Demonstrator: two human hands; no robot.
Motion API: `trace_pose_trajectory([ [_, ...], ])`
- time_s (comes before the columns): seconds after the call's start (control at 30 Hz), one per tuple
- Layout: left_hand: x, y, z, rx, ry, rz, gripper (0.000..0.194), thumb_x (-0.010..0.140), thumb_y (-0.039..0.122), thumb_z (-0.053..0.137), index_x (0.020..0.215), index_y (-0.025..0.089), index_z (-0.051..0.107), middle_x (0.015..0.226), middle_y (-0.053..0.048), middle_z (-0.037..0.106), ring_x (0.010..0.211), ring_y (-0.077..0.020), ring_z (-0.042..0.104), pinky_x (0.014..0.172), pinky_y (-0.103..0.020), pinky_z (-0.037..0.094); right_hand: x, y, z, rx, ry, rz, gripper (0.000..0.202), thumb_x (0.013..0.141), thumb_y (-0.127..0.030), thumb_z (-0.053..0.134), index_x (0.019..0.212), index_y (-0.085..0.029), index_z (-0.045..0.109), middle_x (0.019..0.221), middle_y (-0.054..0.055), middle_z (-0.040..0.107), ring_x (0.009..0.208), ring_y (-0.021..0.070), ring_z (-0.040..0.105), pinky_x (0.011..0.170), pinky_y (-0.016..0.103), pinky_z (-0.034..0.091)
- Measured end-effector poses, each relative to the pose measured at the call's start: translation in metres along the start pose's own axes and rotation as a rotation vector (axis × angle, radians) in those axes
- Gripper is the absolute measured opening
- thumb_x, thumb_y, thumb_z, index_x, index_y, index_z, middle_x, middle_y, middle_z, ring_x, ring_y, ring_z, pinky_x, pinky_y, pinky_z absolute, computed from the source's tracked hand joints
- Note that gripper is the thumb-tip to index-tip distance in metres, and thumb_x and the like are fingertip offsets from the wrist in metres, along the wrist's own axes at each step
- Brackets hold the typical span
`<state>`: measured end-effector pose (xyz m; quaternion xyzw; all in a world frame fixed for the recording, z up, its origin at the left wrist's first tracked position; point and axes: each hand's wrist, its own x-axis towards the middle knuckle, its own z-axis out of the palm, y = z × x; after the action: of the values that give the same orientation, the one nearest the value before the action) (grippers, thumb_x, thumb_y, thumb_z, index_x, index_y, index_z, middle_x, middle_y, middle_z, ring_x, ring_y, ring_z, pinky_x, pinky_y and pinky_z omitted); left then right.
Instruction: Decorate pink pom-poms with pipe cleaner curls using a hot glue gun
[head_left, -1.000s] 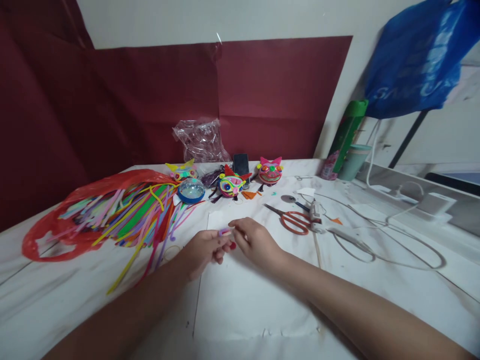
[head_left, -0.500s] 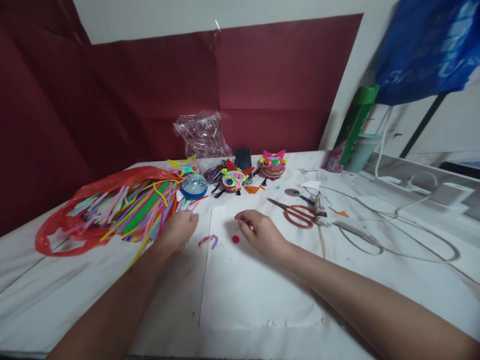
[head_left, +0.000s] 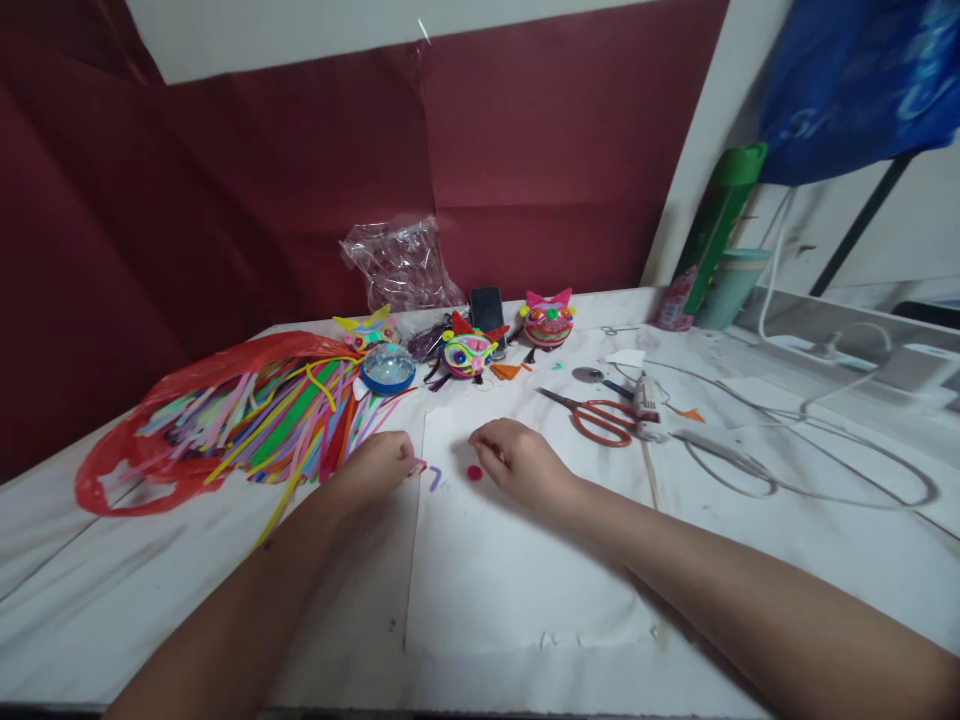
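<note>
The blue bag [head_left: 862, 100] goes past the edge, and its letters are too blurry to read. A colorful toy head [head_left: 469, 352] hides the bottom of the phone [head_left: 487, 309]. The left hand [head_left: 375, 468] covers part of a little pink strip [head_left: 418, 467]. The curled right hand [head_left: 521, 465] hides its palm.

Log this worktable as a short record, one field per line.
left hand: fingertips at a short red strip; grip unclear
right hand: curled, nearest the red disc; contents hidden
on white sheet: red disc, bent purple piece
right side: orange-handled scissors, glue gun
left side: colourful strips on a red bag
back: three decorated heads, with pink, red and yellow ears
</note>
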<state>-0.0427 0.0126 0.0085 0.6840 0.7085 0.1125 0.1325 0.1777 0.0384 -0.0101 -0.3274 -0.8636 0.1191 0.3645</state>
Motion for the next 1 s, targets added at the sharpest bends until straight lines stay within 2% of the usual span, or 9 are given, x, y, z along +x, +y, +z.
trace_pose_trajectory([
  [0.17,0.003,-0.004,0.004,-0.024,0.062,0.051,0.017,0.077,0.014,0.045,0.077,0.019,0.062,0.071,0.0,0.064,0.071,-0.016,0.058,0.058,-0.023,0.036,0.0,0.0,0.001,-0.011,-0.041,0.002,0.019,0.078,-0.004,0.053,0.079,-0.016,0.067,0.078,0.006,0.07,0.073,0.0173,0.063,0.068,0.026,0.045],
  [0.27,0.006,-0.008,0.003,-0.012,0.139,0.069,0.02,0.077,0.015,0.044,0.079,0.017,0.064,0.071,-0.002,0.064,0.071,-0.018,0.058,0.061,-0.025,0.038,-0.001,-0.001,0.001,-0.017,-0.06,0.011,0.018,0.079,-0.005,0.052,0.08,-0.015,0.067,0.078,0.007,0.07,0.071,0.0171,0.062,0.067,0.026,0.044],
  [0.4,0.007,-0.009,0.002,0.016,0.242,0.148,0.022,0.078,0.018,0.045,0.082,0.016,0.066,0.089,-0.008,0.067,0.091,-0.0234,0.058,0.08,-0.032,0.041,-0.001,-0.001,0.002,-0.028,-0.084,0.018,0.017,0.079,-0.006,0.052,0.078,-0.015,0.067,0.076,0.007,0.07,0.07,0.0176,0.061,0.067,0.027,0.043],
  [0.53,0.007,-0.003,0.01,0.01,0.152,0.355,0.02,0.076,0.016,0.051,0.082,0.02,0.069,0.089,-0.005,0.069,0.092,-0.0207,0.059,0.085,-0.03,0.042,-0.001,-0.001,0.003,-0.017,-0.086,-0.006,0.018,0.079,-0.006,0.052,0.075,-0.016,0.066,0.072,0.006,0.068,0.067,0.017,0.06,0.065,0.026,0.042],
  [0.6,0.007,0.0,0.016,0.017,0.11,0.434,0.016,0.072,0.013,0.054,0.073,0.021,0.068,0.079,-0.003,0.068,0.084,-0.0201,0.059,0.083,-0.031,0.043,-0.001,-0.002,0.002,-0.013,-0.084,-0.015,0.018,0.079,-0.006,0.052,0.074,-0.016,0.066,0.071,0.005,0.067,0.067,0.0168,0.059,0.065,0.026,0.042],
  [0.67,0.007,0.002,0.02,0.022,0.128,0.459,0.015,0.072,0.012,0.053,0.063,0.019,0.063,0.069,-0.004,0.064,0.075,-0.0204,0.058,0.078,-0.033,0.043,0.0,-0.002,0.002,-0.007,-0.086,-0.009,0.018,0.078,-0.006,0.052,0.074,-0.016,0.066,0.071,0.005,0.067,0.067,0.0168,0.059,0.065,0.026,0.042],
  [0.8,0.002,0.01,0.023,-0.016,0.292,0.457,0.017,0.079,0.016,0.044,0.068,0.019,0.057,0.071,-0.005,0.06,0.074,-0.0211,0.055,0.073,-0.034,0.043,0.0,-0.007,0.002,0.124,-0.098,0.116,0.017,0.08,-0.008,0.052,0.074,-0.016,0.066,0.07,0.003,0.068,0.063,0.0144,0.058,0.061,0.024,0.041],
  [0.9,-0.005,0.02,0.024,-0.067,0.424,0.474,0.019,0.083,0.021,0.039,0.072,0.019,0.054,0.075,-0.006,0.059,0.077,-0.0215,0.055,0.075,-0.035,0.043,0.0,-0.01,0.003,0.316,-0.128,0.244,0.016,0.083,-0.017,0.054,0.073,-0.016,0.066,0.064,-0.001,0.064,0.057,0.0115,0.054,0.053,0.021,0.038],
  [1.0,-0.013,0.03,0.027,-0.117,0.509,0.492,0.02,0.084,0.025,0.039,0.072,0.019,0.053,0.074,-0.006,0.06,0.078,-0.021,0.055,0.075,-0.034,0.043,0.0,-0.012,0.004,0.354,-0.149,0.271,0.019,0.082,-0.019,0.057,0.064,-0.016,0.062,0.054,-0.004,0.056,0.052,0.0097,0.048,0.049,0.019,0.033],
])
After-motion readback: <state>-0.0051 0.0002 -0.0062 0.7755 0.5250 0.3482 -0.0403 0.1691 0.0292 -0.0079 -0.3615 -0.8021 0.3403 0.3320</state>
